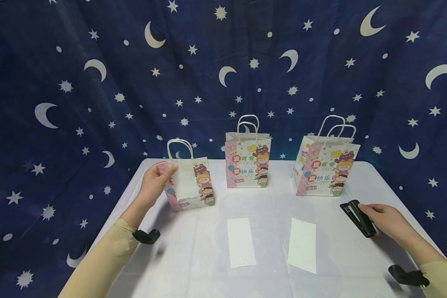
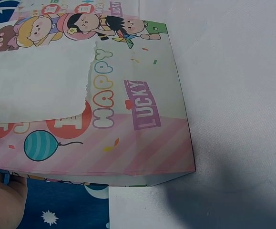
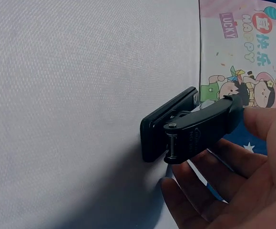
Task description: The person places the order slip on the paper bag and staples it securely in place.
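At the left in the head view, my left hand (image 1: pixel 152 184) pinches the top of a small printed paper bag (image 1: pixel 205 182), the thumb over a blank white slip (image 1: pixel 186 182) lying against its front. The left wrist view shows the slip (image 2: pixel 35 81) with a ragged end, covering part of the bag's lettering and cartoon figures. My right hand (image 1: pixel 389 221) holds a black stapler (image 1: pixel 363 219) by one end at the table's right side. Seen from the right wrist, thumb and fingers grip the stapler (image 3: pixel 199 129) low by the tabletop.
Two matching bags with white handles stand upright at the back, a middle bag (image 1: pixel 247 165) and a right bag (image 1: pixel 325 169). Two more white slips, a left slip (image 1: pixel 241 243) and a right slip (image 1: pixel 302 245), lie flat on the white-covered table (image 1: pixel 193 256). Behind hangs a starry blue curtain (image 1: pixel 208 95).
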The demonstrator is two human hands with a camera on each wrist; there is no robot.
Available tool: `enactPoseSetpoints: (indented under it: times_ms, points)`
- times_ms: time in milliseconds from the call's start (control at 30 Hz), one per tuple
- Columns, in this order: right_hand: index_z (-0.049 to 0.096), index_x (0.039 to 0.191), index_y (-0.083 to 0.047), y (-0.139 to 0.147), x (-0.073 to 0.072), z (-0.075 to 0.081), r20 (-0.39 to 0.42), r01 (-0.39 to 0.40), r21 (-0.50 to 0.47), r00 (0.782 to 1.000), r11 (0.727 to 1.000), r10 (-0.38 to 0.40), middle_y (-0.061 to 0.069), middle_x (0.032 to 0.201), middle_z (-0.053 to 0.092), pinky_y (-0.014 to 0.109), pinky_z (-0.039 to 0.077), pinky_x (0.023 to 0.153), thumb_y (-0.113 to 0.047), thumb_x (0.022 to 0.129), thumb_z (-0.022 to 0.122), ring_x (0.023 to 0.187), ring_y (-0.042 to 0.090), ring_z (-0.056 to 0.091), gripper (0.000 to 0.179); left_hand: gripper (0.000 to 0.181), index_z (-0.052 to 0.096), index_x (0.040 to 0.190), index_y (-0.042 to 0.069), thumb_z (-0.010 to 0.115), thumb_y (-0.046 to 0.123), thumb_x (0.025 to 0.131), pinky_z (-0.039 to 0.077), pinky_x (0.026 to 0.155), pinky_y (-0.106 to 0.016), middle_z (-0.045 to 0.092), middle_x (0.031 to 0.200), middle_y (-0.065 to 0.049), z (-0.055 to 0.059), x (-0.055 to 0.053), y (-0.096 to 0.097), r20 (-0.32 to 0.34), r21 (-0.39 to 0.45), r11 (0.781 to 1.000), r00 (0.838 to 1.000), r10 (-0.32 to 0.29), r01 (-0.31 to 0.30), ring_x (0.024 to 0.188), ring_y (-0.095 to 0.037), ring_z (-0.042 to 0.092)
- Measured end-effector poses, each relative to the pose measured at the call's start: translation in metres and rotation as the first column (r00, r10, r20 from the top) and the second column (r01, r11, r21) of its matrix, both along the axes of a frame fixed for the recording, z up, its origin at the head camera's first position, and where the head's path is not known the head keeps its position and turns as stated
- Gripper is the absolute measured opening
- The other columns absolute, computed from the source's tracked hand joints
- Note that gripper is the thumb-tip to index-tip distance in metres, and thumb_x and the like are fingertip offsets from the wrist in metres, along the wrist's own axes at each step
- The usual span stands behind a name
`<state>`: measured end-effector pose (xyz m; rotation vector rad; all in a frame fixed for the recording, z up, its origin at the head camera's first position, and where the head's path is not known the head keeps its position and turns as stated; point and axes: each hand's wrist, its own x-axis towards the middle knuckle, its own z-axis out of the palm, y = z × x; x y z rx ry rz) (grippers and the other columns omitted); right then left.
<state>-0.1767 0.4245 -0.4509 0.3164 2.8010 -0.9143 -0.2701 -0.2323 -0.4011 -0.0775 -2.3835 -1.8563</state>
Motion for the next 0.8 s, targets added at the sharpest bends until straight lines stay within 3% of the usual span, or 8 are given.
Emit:
enactPoseSetpoints:
  times_ms: [400, 633, 800]
  points:
    - [0.044, 0.137, 0.021, -0.001, 0.0, -0.003, 0.013, 0.01, -0.006, 1.0, 1.0, -0.01, 0.044, 0.134, 0.048, 0.065, 0.045, 0.09, -0.059, 0.105, 0.041, 0.118, 0.058, 0.048, 0.086, 0.051, 0.062, 0.129, 0.0, 0.069, 0.04, 0.099, 0.054, 0.085, -0.021, 0.067, 0.125, -0.015, -0.001, -0.001, 0.0, 0.014, -0.002, 1.0, 1.0, -0.003, 0.003, 0.101, -0.014, 0.064]
    - [0.043, 0.14, 0.018, -0.004, -0.003, -0.005, 0.037, 0.05, -0.069, 0.998, 0.996, -0.047, 0.043, 0.139, 0.043, 0.047, 0.052, 0.079, -0.066, 0.099, 0.05, 0.111, 0.047, 0.055, 0.094, 0.053, 0.064, 0.125, -0.001, 0.07, 0.044, 0.097, 0.054, 0.084, -0.021, 0.068, 0.121, -0.015, -0.002, 0.0, -0.001, -0.005, -0.003, 1.0, 1.0, -0.003, 0.003, 0.101, -0.016, 0.065]
    - [0.036, 0.144, 0.017, -0.011, -0.007, -0.005, 0.077, 0.019, -0.084, 0.997, 0.996, -0.012, 0.044, 0.142, 0.036, 0.06, 0.048, 0.09, -0.066, 0.097, 0.055, 0.119, 0.054, 0.047, 0.098, 0.052, 0.064, 0.123, 0.0, 0.07, 0.044, 0.097, 0.054, 0.083, -0.022, 0.07, 0.118, -0.013, -0.002, -0.001, -0.001, -0.015, -0.004, 1.0, 1.0, 0.003, -0.003, 0.099, -0.015, 0.065]
